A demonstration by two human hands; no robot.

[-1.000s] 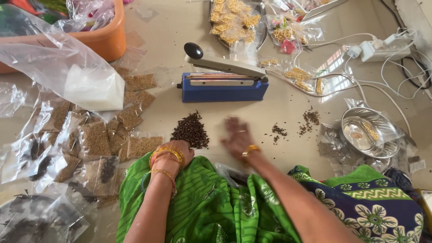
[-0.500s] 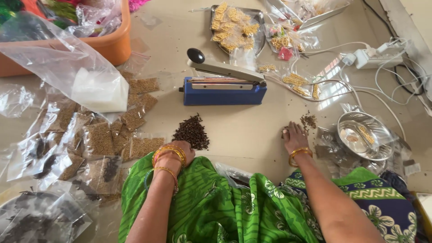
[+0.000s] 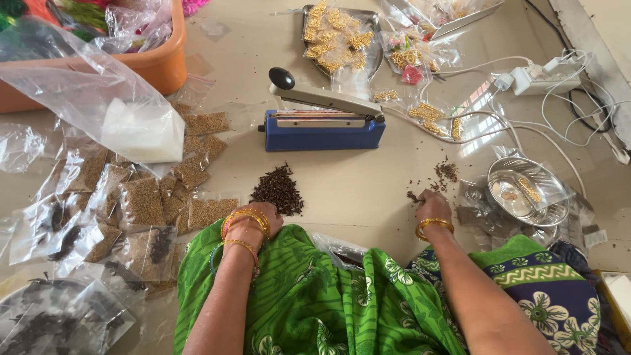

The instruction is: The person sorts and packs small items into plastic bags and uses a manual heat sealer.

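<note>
Left hand (image 3: 253, 222) curled, touching near edge of dark clove pile (image 3: 279, 190); right hand (image 3: 432, 205) pinching scattered cloves (image 3: 445, 172) on floor (image 3: 355, 184), well apart rightward.

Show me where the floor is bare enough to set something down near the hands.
Bare floor lies between the clove pile and the right hand, below the sealer. Another strip runs between the orange tub and the tray. Crowded: packets on the left, the steel bowl and cables on the right.
</note>
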